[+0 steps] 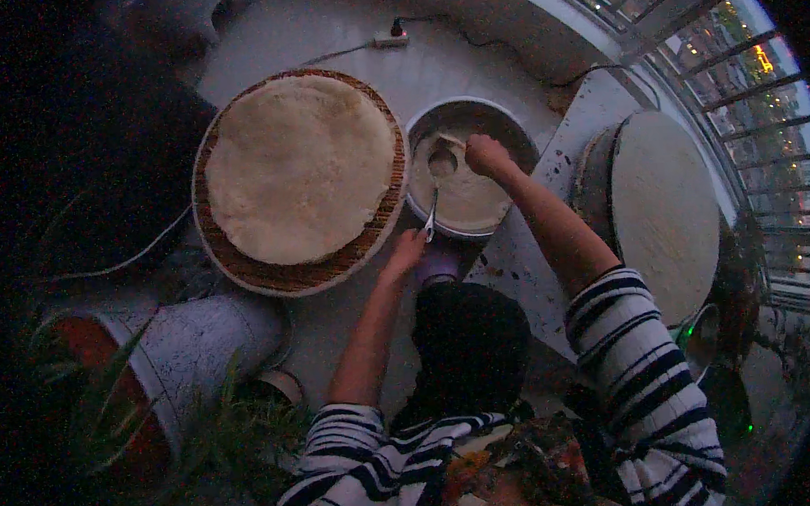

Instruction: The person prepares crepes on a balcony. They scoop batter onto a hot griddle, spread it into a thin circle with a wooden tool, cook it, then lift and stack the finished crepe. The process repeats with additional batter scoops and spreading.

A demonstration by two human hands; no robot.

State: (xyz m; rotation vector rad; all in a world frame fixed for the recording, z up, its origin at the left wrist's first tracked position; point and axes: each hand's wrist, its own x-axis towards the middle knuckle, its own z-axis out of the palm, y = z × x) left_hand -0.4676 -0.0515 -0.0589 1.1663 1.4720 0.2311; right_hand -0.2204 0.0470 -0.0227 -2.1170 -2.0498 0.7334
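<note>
My right hand (488, 156) grips the handle of a ladle (443, 162) over a round metal pot (534, 153). The ladle's bowl is in or just above the pale batter (470, 194) inside; the dim light does not settle which. At the pot's near left rim, my left hand (408, 249) closes on a slim metal utensil (432, 218) that reaches over the rim towards the ladle. Its far end is too blurred to name. Left of the pot, a big round flatbread (304, 169) lies on a round woven tray (218, 232).
A round griddle (664, 219) with a pale top stands at the right on a spotted light surface (517, 295). A power strip (391, 41) with cords lies at the back. Plant pot (203, 339) and leaves (235, 413) are lower left; barred windows (761, 97) line the right.
</note>
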